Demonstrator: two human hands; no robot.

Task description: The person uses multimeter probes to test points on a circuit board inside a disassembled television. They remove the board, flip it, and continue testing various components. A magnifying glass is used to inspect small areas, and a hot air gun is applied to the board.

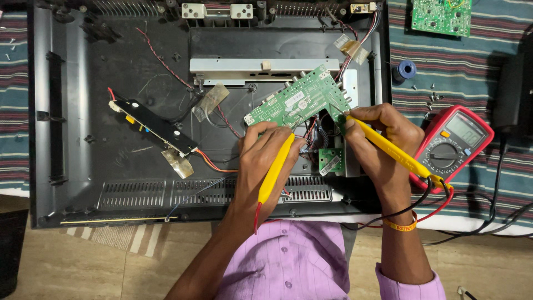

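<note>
My left hand (262, 162) grips a yellow test probe (276, 169) with a red lead, its tip under the lower edge of a tilted green circuit board (294, 100). A second yellow probe (388, 147) with a black lead lies in my right hand (383, 144); its tip touches the board's right corner. The board rests inside an open black television back shell (139, 161). Just below the hands sits a small green board (330, 161).
A red multimeter (452, 141) lies to the right on a striped cloth, with leads running to the probes. A long black board (152, 126) with wires is inside the shell at left. Another green board (441, 15), a blue spool (407, 69) and loose screws lie at top right.
</note>
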